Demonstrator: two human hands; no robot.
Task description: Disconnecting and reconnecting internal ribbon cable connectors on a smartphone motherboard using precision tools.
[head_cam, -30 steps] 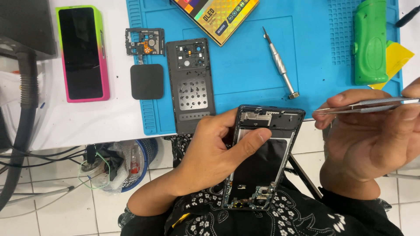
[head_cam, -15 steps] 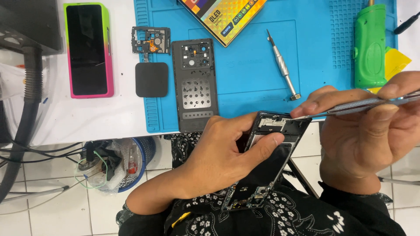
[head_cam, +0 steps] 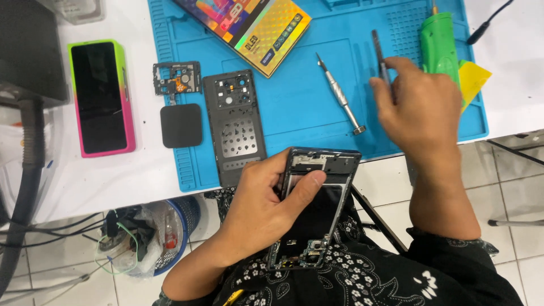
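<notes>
We see pink-cased phone (head_cam: 102, 96) left of blue mat (head_cam: 294, 102), our left hand (head_cam: 266, 209) clamped on opened phone (head_cam: 314, 207) below mat's near edge, screwdriver (head_cam: 340, 94) on mat, our right hand (head_cam: 419, 105) pinching tweezers (head_cam: 379, 56) over mat's right part

A single head-worn camera looks steeply down, close over the person's lap and hands, taking in the near tabletop (head_cam: 136, 170) edge and floor beyond

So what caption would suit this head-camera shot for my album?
Left hand grips an opened phone over the lap; right hand holds tweezers above the blue mat.
</notes>
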